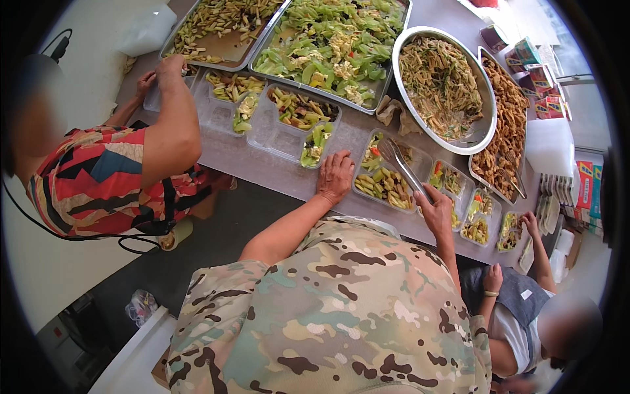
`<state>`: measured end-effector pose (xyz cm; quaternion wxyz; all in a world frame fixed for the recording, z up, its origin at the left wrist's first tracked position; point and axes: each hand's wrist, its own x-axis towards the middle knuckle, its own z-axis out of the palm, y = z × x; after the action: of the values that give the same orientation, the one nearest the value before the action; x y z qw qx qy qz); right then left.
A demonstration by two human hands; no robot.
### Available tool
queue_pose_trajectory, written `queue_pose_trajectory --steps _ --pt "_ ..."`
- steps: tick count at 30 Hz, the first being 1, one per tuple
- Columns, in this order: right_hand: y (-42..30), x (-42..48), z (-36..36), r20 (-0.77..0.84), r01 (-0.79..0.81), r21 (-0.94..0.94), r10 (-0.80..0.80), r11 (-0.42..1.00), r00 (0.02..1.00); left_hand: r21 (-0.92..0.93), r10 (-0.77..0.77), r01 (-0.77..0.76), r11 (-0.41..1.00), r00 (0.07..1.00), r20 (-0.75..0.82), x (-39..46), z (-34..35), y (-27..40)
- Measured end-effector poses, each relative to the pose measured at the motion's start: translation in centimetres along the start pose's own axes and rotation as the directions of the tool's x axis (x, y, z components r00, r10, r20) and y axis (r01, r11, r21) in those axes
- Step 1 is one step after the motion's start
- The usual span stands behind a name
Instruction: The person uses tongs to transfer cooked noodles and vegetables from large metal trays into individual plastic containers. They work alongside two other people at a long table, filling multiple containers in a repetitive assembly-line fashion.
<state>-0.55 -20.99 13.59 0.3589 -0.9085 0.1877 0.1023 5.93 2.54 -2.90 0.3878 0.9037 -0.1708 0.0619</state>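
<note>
My right hand [438, 212] holds metal serving tongs [406, 167], their tips over a clear plastic compartment container [421, 160] of greens and chopped vegetables. On the tabletop, between that container and another [281, 143] to its left, my left hand [336, 177] rests palm down, holding nothing. Beyond stand a large tray of sliced green vegetable with egg [339, 44] and an oval metal bowl [402, 88] of shredded food. A tray of browned fried pieces [502, 123] is right of the bowl.
A co-worker in a patterned red top [113, 177] works at left beside a tray of chopped vegetables [236, 29]. Another in a grey apron [521, 290] reaches to a filled container at right. A crumpled cloth [396, 115] lies near the bowl. Stacked containers [550, 147] stand right.
</note>
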Motion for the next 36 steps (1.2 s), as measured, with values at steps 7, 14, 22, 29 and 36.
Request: queue_pose_trajectory --steps 7,14,22,29,36 --pt "0.2 -0.7 -2.3 0.004 -0.045 0.146 0.044 0.988 0.999 -0.177 0.019 -0.020 0.984 1.000 -0.006 -0.1 -1.1 -0.1" --pt "-1.6 -1.3 -2.6 0.037 -0.111 0.398 0.105 0.911 0.994 -0.501 -0.358 0.329 0.800 0.933 0.041 -3.2 -7.3 -0.4" --pt "-2.2 0.2 -1.6 0.052 -0.091 0.331 0.078 0.939 0.996 -0.077 -0.428 0.446 0.892 0.778 -0.460 -0.8 -16.4 -12.7" --pt "-4.1 1.5 -1.3 0.112 -0.040 0.261 0.011 0.964 0.994 0.239 -0.228 0.276 0.931 0.951 -0.211 4.0 -19.1 -16.6" --pt "-3.7 1.2 -1.5 0.114 -0.031 0.228 0.005 0.973 0.993 0.332 -0.399 0.480 0.812 0.871 -0.286 5.1 -18.4 -16.5"
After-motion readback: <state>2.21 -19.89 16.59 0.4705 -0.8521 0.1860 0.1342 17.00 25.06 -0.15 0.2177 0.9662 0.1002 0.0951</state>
